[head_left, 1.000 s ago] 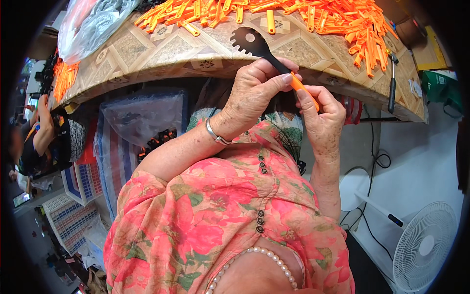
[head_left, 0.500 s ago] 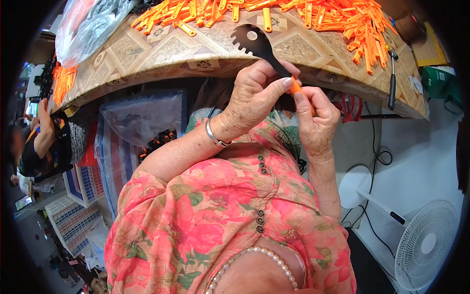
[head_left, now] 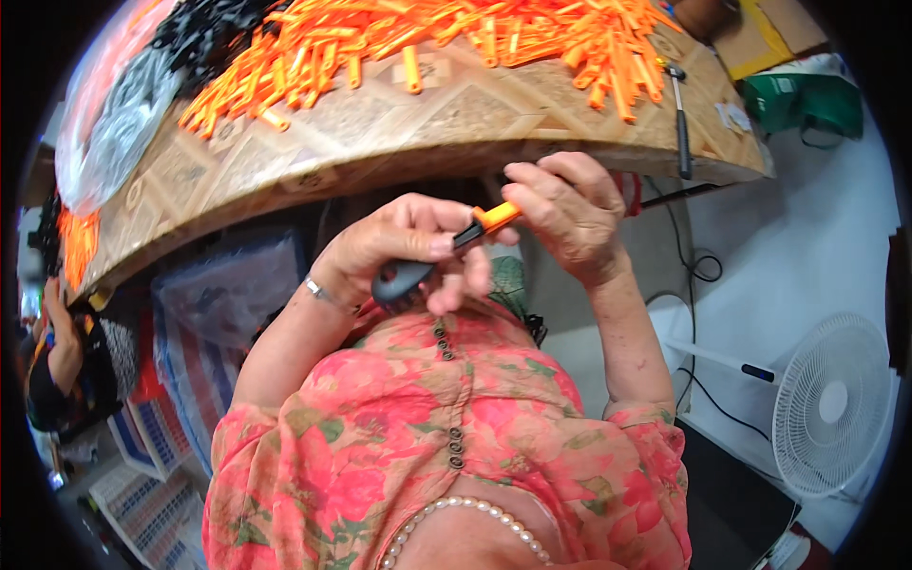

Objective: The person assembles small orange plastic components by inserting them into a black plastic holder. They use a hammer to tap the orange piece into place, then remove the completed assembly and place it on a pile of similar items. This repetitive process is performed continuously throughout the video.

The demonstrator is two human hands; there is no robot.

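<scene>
A pasta server with a dark, toothed head [head_left: 404,285] and an orange handle [head_left: 498,217] is held between my hands, in front of the table's near edge. My left hand [head_left: 385,237] grips its black neck with thumb and fingers, the head hanging below the palm toward my blouse. My right hand [head_left: 575,214] is closed about the far end of the orange handle, which its fingers partly hide. The server slants, head low at the left and handle high at the right.
Orange handles [head_left: 323,57] heap along the patterned table [head_left: 380,142], with black pieces [head_left: 204,38] at the left. Nearby are a plastic bag [head_left: 123,123], a hammer [head_left: 682,123], a green bag [head_left: 803,103] and a white fan [head_left: 832,403]. Another person [head_left: 66,356] sits far left.
The server's head has swung from above the table edge down to the left, nearer my body. Both hands have turned with it, the right rising. The view has shifted, showing more of the tabletop.
</scene>
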